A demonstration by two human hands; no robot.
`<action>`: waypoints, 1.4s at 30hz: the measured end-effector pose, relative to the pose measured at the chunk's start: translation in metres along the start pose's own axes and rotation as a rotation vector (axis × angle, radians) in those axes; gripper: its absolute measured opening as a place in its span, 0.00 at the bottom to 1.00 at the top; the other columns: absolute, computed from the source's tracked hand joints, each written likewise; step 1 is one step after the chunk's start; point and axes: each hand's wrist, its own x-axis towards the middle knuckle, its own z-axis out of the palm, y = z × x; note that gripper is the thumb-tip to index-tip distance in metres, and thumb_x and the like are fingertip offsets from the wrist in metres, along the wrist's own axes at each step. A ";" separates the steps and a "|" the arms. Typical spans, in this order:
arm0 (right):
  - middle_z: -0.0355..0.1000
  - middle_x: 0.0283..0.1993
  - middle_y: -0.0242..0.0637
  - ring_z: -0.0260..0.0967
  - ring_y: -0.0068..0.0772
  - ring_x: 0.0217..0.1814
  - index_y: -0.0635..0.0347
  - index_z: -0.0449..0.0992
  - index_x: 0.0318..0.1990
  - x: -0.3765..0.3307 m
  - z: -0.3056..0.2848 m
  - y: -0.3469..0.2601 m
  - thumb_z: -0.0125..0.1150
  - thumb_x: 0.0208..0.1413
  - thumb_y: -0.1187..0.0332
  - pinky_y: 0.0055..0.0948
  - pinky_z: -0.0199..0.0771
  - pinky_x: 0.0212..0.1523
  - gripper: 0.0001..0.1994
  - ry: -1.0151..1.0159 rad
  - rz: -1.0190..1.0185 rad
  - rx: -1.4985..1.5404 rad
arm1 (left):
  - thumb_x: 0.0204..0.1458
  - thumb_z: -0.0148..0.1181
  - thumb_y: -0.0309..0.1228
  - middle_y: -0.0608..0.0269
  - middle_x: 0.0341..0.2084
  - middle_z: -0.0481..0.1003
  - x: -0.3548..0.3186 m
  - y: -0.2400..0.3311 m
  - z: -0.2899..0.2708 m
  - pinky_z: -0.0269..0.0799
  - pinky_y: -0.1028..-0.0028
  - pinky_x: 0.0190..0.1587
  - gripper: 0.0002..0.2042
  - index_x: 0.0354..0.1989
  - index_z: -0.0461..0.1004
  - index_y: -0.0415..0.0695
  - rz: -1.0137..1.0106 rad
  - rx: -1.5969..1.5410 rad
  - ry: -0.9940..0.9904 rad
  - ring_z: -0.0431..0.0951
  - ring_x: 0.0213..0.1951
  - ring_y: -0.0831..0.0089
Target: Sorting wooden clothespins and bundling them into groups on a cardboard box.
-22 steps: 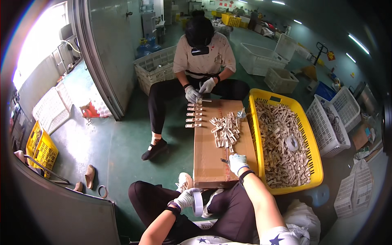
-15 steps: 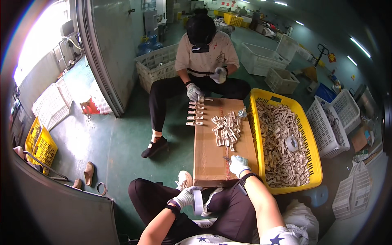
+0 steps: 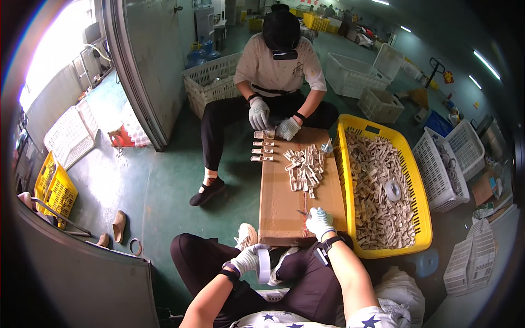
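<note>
My gloved left hand (image 3: 249, 259) is closed round a wide roll of white tape (image 3: 263, 266), held upright over my lap beside the box's near edge. On the near right of the cardboard box (image 3: 280, 212), my gloved right hand (image 3: 320, 223) is closed on a small dark pointed tool (image 3: 302, 212); its exact kind cannot be made out. Past that hand lies a loose pile of pale clips (image 3: 306, 168). Several more clips (image 3: 262, 151) jut in a row over the box's left edge, where the co-worker's gloved hands (image 3: 286, 129) are at work.
At the right, touching distance from the box, stands a yellow crate (image 3: 343, 164) full of clips, with another tape roll (image 3: 392, 190) on top. White baskets (image 3: 437, 169) are beyond it. A co-worker sits opposite. Slippers (image 3: 119, 226) and a ring (image 3: 135, 247) lie on the left floor.
The co-worker's raised hand has come down to the box's far edge beside the row of clips, and the other hand has shifted slightly. My hands keep their holds almost unmoved.
</note>
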 end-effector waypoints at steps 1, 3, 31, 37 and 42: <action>0.73 0.47 0.46 0.72 0.49 0.51 0.55 0.75 0.45 0.000 0.002 0.000 0.57 0.52 0.59 0.45 0.71 0.51 0.15 -0.002 -0.001 0.001 | 0.51 0.60 0.25 0.61 0.27 0.78 0.000 0.002 -0.004 0.73 0.66 0.40 0.07 0.38 0.77 0.38 -0.021 -0.020 -0.026 0.77 0.31 0.66; 0.73 0.47 0.46 0.72 0.49 0.50 0.55 0.75 0.45 0.001 0.005 -0.001 0.57 0.52 0.59 0.45 0.71 0.50 0.15 0.025 -0.037 -0.019 | 0.52 0.60 0.25 0.61 0.28 0.78 0.004 0.002 -0.010 0.73 0.66 0.41 0.07 0.39 0.77 0.38 -0.040 -0.043 -0.049 0.77 0.32 0.66; 0.74 0.43 0.45 0.73 0.48 0.46 0.55 0.75 0.40 0.001 0.006 -0.002 0.56 0.51 0.62 0.46 0.72 0.47 0.11 0.070 -0.030 -0.015 | 0.53 0.58 0.21 0.65 0.35 0.77 -0.004 -0.003 -0.001 0.73 0.68 0.45 0.13 0.47 0.75 0.42 0.306 0.533 -0.053 0.76 0.37 0.70; 0.74 0.44 0.45 0.73 0.49 0.47 0.55 0.75 0.40 -0.001 0.006 -0.002 0.57 0.50 0.61 0.46 0.72 0.47 0.12 0.058 -0.015 -0.018 | 0.53 0.58 0.18 0.68 0.40 0.76 -0.010 -0.003 -0.002 0.72 0.69 0.48 0.17 0.51 0.73 0.45 0.370 0.812 -0.055 0.75 0.41 0.74; 0.74 0.44 0.45 0.73 0.48 0.48 0.55 0.75 0.42 0.000 0.007 -0.004 0.57 0.50 0.61 0.46 0.71 0.49 0.13 0.047 -0.022 -0.009 | 0.53 0.57 0.18 0.68 0.40 0.76 0.005 -0.001 -0.019 0.72 0.71 0.48 0.16 0.51 0.73 0.46 0.256 0.538 -0.110 0.75 0.41 0.75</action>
